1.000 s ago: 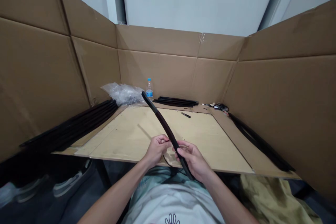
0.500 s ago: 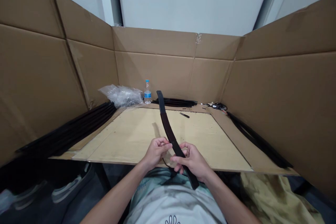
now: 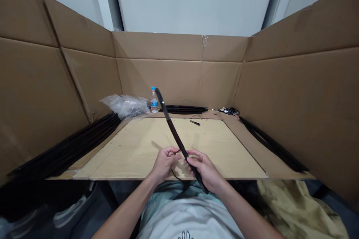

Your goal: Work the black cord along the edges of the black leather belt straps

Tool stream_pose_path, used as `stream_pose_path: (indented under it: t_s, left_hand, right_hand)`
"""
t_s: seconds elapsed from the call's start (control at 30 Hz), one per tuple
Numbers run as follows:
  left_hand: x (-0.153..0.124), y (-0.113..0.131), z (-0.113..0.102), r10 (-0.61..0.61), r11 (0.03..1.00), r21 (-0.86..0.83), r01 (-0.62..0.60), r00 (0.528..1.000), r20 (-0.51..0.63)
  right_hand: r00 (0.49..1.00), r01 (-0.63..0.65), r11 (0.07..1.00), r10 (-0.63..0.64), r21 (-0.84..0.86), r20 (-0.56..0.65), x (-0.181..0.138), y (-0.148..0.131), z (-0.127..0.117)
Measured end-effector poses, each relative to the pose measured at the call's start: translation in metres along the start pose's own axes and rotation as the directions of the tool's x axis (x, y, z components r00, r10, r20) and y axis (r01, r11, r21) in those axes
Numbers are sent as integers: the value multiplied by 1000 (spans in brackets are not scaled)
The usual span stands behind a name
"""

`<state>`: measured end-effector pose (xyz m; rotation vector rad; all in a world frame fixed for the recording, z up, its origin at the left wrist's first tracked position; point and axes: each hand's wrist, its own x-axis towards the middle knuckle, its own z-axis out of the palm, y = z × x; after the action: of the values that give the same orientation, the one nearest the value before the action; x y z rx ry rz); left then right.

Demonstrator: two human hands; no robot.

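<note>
A long black wiper blade slants up and away from me over the wooden board. My right hand is wrapped round its near end, just above my lap. My left hand sits beside it, its fingertips pinched on a thin black strip that runs along the blade and loops down under my hands. The blade's far tip points toward the water bottle.
Cardboard walls enclose the table on three sides. Stacks of black blades lie along the left, the back and the right. A crumpled plastic bag, a small black tool and a yellow cloth are nearby.
The blade has turned in my hands from showing its flat face to edge-on, and its far tip has swung a little left. Both hands keep their hold.
</note>
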<state>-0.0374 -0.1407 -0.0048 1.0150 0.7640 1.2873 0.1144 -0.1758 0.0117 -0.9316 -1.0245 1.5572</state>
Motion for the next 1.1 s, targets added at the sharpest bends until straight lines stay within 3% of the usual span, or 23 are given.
stream_pose_path:
  t_s: [0.17,0.57,0.87,1.1]
  left_hand:
    - [0,0,1,9,1000,16,-9,1000,7]
    - [-1,1,0,40,999,4,-40,999,-20]
    - [-1,2,0,-3,1000,-17,4,999,50]
    - [-6,2,2,1,1000,1,-2,997,83]
  right_hand:
    - [996,63,993,-56,-101,75,0,7,-1]
    - [995,86,996,-87,20,41,1,2,2]
    - [973,161,968,-124,-190,196,-2,0,-3]
    - [968,166,971,-127,-171,218,-3,0,-3]
